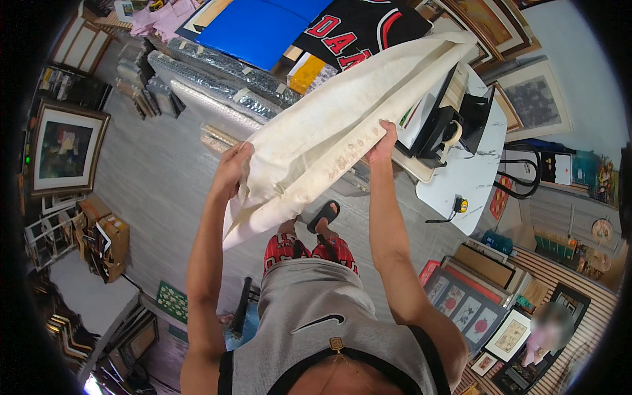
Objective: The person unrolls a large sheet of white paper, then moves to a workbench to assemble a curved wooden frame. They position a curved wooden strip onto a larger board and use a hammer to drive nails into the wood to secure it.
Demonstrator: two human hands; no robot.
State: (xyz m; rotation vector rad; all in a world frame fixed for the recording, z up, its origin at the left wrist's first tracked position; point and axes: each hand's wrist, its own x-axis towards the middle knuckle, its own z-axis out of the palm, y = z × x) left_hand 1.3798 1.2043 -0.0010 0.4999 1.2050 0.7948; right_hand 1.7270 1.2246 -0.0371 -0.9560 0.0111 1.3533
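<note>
A long cream sheet (309,131), loosely rolled and creased, stretches between my hands; it looks like canvas or heavy cloth, though I cannot tell which. Brownish marks run along its near rolled edge. My left hand (230,171) grips its left end, fingers closed over the edge. Further right, my right hand (383,143) holds the near edge, thumb on top. The sheet's far right end reaches over the worktable, passing near a black jersey (365,27) with red and white trim. Beside my right hand stands a black tape dispenser (436,139) with a tape roll.
A white marbled tabletop (454,191) bears a yellow tape measure (461,205). At the back lies a blue board (253,29) above bubble-wrapped panels (217,82). Framed pictures lean on the left, one a dark painting (68,148). More frames (461,299) stack at the lower right.
</note>
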